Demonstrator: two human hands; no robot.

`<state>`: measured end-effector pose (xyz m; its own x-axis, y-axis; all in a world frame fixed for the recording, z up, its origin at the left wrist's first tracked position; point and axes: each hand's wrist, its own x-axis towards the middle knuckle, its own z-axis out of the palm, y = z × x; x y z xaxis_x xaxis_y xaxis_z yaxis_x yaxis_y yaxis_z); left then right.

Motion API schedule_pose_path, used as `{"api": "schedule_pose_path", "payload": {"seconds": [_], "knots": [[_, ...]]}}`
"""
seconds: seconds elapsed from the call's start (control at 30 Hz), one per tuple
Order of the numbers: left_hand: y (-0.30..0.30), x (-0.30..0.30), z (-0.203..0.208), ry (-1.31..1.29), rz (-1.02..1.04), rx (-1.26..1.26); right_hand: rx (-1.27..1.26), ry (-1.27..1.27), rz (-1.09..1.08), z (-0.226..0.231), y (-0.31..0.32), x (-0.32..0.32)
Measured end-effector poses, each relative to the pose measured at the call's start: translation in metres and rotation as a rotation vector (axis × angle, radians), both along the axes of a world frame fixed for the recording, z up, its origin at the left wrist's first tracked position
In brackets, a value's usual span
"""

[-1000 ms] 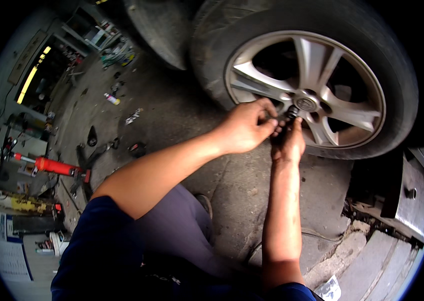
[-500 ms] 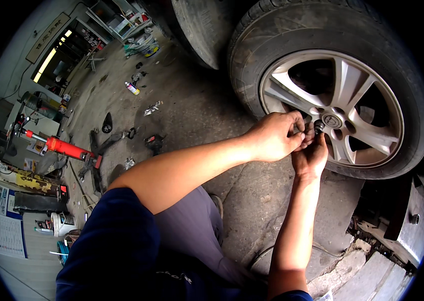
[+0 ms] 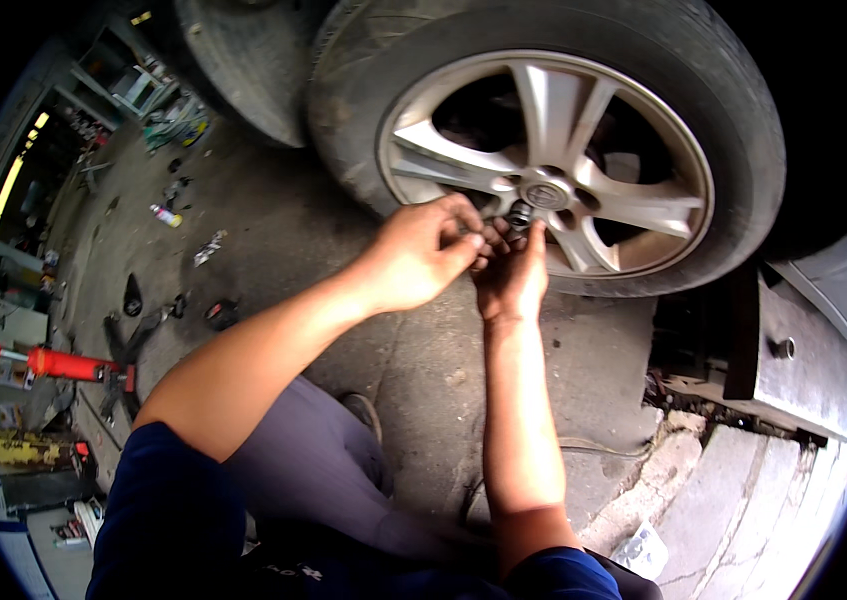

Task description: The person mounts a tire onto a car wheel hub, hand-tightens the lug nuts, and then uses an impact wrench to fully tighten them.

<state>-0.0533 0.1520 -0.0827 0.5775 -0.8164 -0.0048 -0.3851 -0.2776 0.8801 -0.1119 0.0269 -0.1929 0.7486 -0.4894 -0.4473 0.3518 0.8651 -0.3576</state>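
The small dark lug nut (image 3: 518,213) sits at the hub of the alloy wheel (image 3: 543,170), frame centre. My right hand (image 3: 513,275) pinches it in closed fingertips; my left hand (image 3: 418,255) curls beside. I'd keep it square, turning gently.

A single head-worn fisheye view looks steeply down and forward from close above the person's own forearms, which enter from the lower edge. It faces an alloy wheel (image 3: 548,170) filling the upper centre at near range, with the concrete floor (image 3: 273,210) stretching away to the left. Straight lines bend towards the dark circular rim.
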Motion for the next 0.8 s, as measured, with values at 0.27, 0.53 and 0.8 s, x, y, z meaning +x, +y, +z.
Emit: {"api": "schedule_pose_path", "payload": {"seconds": [0.27,0.53,0.8], "knots": [[-0.003,-0.007,0.005,-0.008,-0.013,0.051,0.125,-0.054,0.002,0.000,-0.004,0.001],[-0.007,-0.005,0.007,-0.041,-0.032,0.074,0.184,-0.157,-0.013,-0.003,-0.010,0.004],[0.003,0.003,-0.006,-0.061,-0.040,0.044,0.067,-0.095,-0.088,0.003,0.001,0.014]]}}
